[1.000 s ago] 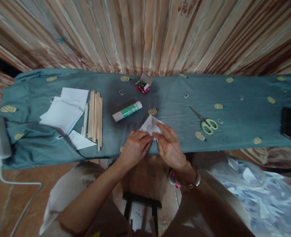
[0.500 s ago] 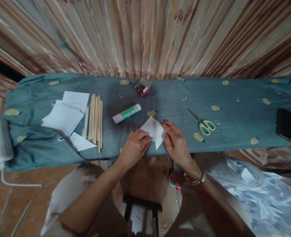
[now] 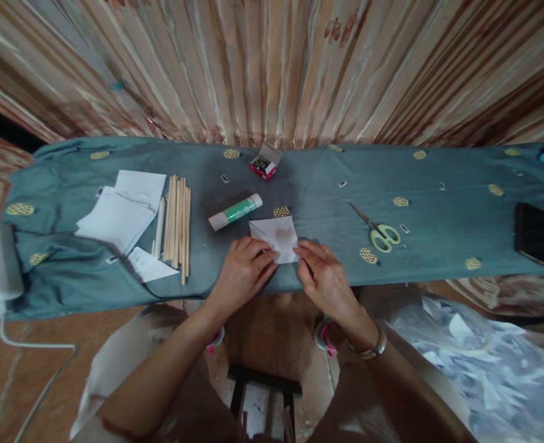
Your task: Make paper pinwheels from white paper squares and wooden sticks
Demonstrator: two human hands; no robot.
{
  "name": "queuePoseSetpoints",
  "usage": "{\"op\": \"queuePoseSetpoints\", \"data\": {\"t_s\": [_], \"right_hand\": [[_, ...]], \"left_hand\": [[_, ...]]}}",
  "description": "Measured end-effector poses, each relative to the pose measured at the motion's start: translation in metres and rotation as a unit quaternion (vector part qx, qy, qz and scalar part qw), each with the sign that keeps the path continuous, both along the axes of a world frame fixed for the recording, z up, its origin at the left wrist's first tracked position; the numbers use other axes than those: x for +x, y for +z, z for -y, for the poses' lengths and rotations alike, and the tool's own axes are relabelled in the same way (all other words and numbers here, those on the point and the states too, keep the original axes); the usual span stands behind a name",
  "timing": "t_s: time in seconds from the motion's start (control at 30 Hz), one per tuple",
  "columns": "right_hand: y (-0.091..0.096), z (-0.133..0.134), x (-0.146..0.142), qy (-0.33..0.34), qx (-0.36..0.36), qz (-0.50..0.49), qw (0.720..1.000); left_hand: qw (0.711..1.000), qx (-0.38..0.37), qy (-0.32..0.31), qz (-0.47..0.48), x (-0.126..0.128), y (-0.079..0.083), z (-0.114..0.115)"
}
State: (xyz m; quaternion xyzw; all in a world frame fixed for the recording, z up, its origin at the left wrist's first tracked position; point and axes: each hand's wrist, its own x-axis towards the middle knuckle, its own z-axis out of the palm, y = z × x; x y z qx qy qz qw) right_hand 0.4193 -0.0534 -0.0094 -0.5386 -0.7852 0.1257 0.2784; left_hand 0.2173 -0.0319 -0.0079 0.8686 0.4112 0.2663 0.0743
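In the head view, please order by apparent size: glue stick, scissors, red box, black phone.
1. black phone
2. scissors and glue stick, about alike
3. red box, though it lies farthest away

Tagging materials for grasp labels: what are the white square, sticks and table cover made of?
White square: paper, matte; thin, sharply creased. Sticks: probably bare wood; pale tan, dull, grain too small to see. Cover: cloth, matte teal; it wrinkles and drapes over the edge.
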Motion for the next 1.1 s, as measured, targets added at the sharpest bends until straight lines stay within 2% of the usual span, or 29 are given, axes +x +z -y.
{"op": "queuePoseSetpoints", "data": {"t_s": [0.27, 0.47, 0.83, 1.1], "right_hand": [[0.003, 0.003, -0.004, -0.009, -0.022, -0.005, 1.000], [0.008, -0.002, 0.008, 0.008, -0.057, -0.008, 0.998], [0.007, -0.007, 0.013, 0.002, -0.043, -0.046, 0.998], [0.009, -0.005, 0.018, 0.016, -0.069, -0.047, 0.996]], "left_hand": [[0.998, 0.017, -0.025, -0.046, 0.011, -0.005, 0.001], [0.998, 0.028, -0.029, -0.047, 0.011, -0.003, 0.003], [0.994, 0.043, -0.026, -0.100, 0.019, -0.002, 0.001], [0.996, 0.043, -0.039, -0.070, 0.018, 0.000, 0.007]]}}
